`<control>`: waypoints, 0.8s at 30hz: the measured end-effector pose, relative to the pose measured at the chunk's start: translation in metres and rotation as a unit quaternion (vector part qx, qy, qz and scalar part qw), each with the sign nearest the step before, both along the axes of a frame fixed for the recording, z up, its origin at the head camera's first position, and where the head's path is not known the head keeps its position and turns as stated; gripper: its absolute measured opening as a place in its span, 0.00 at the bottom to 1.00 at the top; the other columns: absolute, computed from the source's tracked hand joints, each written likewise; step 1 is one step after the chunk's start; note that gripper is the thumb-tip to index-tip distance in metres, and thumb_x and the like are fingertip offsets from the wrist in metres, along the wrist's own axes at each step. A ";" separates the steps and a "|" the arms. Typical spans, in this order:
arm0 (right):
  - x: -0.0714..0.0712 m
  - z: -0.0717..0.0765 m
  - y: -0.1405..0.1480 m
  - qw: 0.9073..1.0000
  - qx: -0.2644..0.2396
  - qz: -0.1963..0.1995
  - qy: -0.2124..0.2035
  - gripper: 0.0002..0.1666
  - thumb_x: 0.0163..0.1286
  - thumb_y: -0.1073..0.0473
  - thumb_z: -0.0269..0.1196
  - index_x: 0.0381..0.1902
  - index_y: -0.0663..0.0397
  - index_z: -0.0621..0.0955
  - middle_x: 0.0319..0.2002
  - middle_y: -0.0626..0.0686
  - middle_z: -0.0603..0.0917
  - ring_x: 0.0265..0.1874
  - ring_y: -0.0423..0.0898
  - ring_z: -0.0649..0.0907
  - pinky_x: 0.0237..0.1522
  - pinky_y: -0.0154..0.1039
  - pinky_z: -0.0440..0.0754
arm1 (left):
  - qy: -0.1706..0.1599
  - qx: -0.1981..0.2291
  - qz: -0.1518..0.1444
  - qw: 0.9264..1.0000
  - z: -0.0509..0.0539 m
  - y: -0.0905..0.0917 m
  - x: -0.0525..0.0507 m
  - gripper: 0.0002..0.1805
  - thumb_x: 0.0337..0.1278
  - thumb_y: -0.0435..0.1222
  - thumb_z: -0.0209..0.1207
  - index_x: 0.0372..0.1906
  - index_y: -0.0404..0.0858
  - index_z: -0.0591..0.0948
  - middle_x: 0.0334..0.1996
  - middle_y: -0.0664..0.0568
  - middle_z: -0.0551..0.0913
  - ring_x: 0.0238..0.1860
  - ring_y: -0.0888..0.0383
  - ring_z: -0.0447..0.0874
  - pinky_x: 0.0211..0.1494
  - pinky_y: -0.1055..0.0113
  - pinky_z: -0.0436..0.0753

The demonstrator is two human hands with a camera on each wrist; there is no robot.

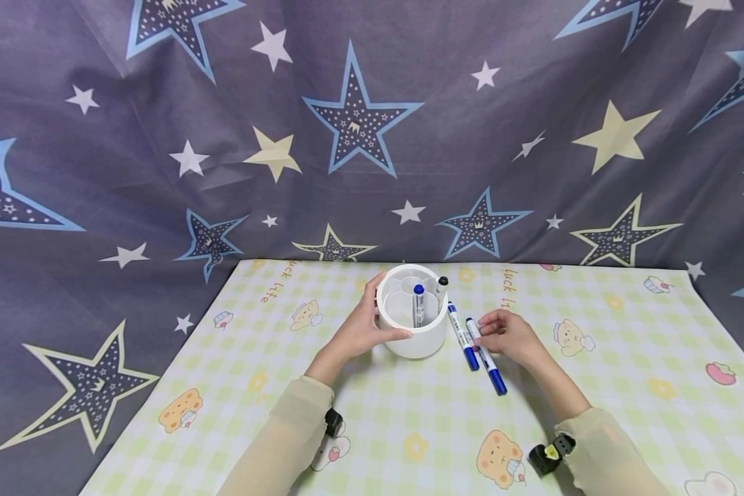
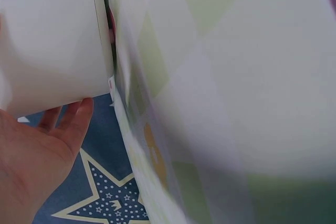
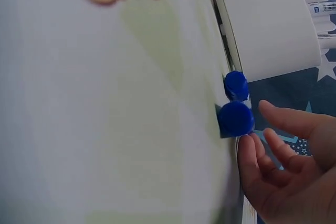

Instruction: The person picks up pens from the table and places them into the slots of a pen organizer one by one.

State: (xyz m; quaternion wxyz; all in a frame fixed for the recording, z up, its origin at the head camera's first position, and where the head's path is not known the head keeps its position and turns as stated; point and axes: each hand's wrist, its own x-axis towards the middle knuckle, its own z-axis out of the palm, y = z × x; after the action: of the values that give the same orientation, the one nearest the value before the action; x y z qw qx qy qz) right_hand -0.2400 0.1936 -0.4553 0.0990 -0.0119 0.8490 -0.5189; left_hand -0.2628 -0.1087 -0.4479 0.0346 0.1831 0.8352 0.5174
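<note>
The left hand [image 1: 361, 328] grips a white round holder [image 1: 417, 344] containing 1 upright blue-ended marker [image 1: 418, 308] and 1 black-ended marker [image 1: 443, 282]. On its right, 2 blue-capped markers [image 1: 461, 332] lie on the checked tablecloth [image 1: 372, 399], the right hand [image 1: 512, 337] at the outer marker [image 1: 488, 362]. A star-patterned curtain [image 1: 446, 41] hangs behind.

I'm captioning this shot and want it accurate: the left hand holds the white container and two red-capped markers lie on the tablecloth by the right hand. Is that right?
One detail is off: the two markers lying on the tablecloth by the right hand have blue caps, not red, as the head view shows. The left hand does hold the white container.
</note>
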 end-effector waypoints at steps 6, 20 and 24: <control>-0.001 -0.003 -0.001 1.000 0.027 0.003 -0.008 0.25 0.58 0.68 0.71 0.52 0.71 0.76 0.35 0.57 0.82 0.28 0.42 0.79 0.30 0.34 0.85 | -0.004 0.002 0.002 1.000 -0.001 0.000 0.000 0.68 0.37 0.41 0.80 0.79 0.59 0.45 0.74 0.50 0.64 0.71 0.50 0.70 0.75 0.52 0.70; 0.001 0.003 -0.002 0.998 0.064 0.002 -0.002 0.25 0.58 0.67 0.66 0.54 0.71 0.78 0.36 0.57 0.81 0.27 0.41 0.77 0.26 0.30 0.79 | 0.009 -0.001 0.000 1.000 0.001 0.001 0.002 0.67 0.38 0.41 0.80 0.79 0.54 0.45 0.75 0.47 0.63 0.72 0.48 0.68 0.75 0.49 0.70; 0.004 0.008 0.001 0.999 0.039 0.003 0.003 0.27 0.60 0.67 0.64 0.58 0.72 0.77 0.42 0.61 0.82 0.31 0.41 0.78 0.29 0.31 0.81 | 0.020 -0.018 0.008 1.000 0.002 0.002 0.002 0.67 0.38 0.44 0.80 0.79 0.54 0.45 0.76 0.46 0.61 0.73 0.47 0.67 0.74 0.48 0.70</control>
State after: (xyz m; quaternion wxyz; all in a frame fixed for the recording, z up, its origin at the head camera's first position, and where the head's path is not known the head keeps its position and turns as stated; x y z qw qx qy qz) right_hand -0.2362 0.1944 -0.4473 0.0988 -0.0120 0.8687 -0.4852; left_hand -0.2606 -0.1070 -0.4462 0.0165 0.1858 0.8462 0.4991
